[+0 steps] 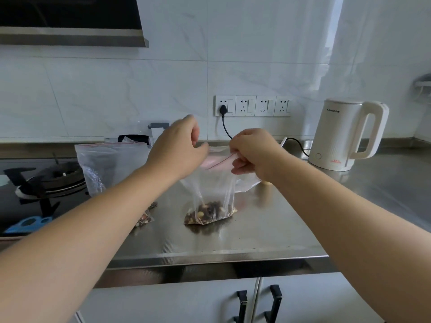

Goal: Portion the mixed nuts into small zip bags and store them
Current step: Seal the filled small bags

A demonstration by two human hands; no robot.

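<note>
1. Your right grip (253,153) pinches the top edge of the small zip bag (213,183), fingers curled over the red-lined seal strip.
2. Your left grip (179,149) is at the other end of the same top edge, fingers curled; the bag's rim vanishes behind it, so you cannot tell from this view whether it really clamps the plastic or only touches it.
3. Between your two grips the bag hangs upright, its bottom touching the steel surface (268,229) straight below them.
4. Mixed nuts (210,212) fill only the bottom of that bag, well below both grips; the plastic above them is clear and slack.
5. Left of your left grip a large clear bag (105,166) stands upright on the surface, its top edge red-lined.
6. Under your left forearm a filled small bag (147,217) lies on the surface, mostly hidden by the arm.
7. Further left of the left grip sits a gas burner (53,180) on a black hob.
8. Right of your right grip a cream electric kettle (345,134) stands on the surface, well apart from the bag, its handle turned away from you to the right.
9. Behind both grips a row of wall sockets (253,105) carries one black plug.
</note>
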